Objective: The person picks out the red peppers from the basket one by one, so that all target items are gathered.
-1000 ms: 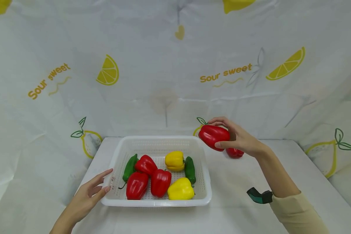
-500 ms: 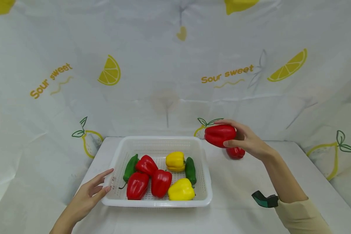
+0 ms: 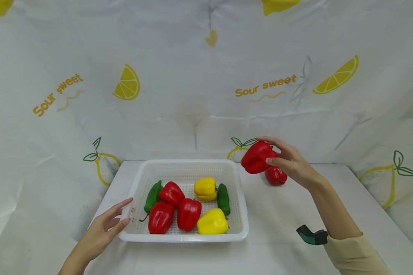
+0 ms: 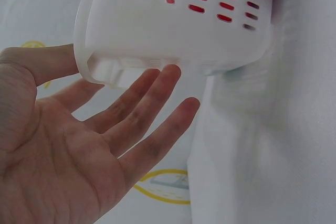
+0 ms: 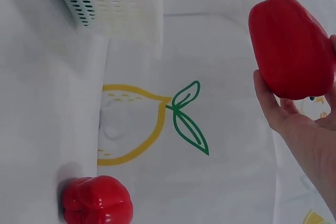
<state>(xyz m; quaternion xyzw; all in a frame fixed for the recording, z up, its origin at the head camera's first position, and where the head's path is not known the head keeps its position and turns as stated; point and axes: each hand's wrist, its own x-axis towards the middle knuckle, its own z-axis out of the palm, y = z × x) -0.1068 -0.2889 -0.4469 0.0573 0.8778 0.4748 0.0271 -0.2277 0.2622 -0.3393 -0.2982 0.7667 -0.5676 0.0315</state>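
Observation:
My right hand [image 3: 290, 162] grips a red bell pepper [image 3: 256, 157], held up off the table beyond the right rim of a white plastic basket [image 3: 184, 238]. In the right wrist view the thumb and fingers lie around this pepper [image 5: 291, 48]. My left hand [image 3: 101, 231] is at the basket's left side, its thumb and index fingertip right at the rim. Its other fingers extend relaxed beside the outer wall, as the left wrist view shows. Inside the basket are several red bell peppers [image 3: 189, 214], two yellow bell peppers [image 3: 213, 221] and two green peppers [image 3: 223, 199].
Another red bell pepper [image 3: 276, 176] lies on the white table [image 3: 278, 214], right of the basket and partly behind the held one. A lemon-print sheet [image 3: 192, 76] hangs along the back and sides. A dark band [image 3: 311, 235] is by the right sleeve.
My right hand has moved slightly right with the red bell pepper, then turned it so that its end points differently. The left hand and basket have kept their places.

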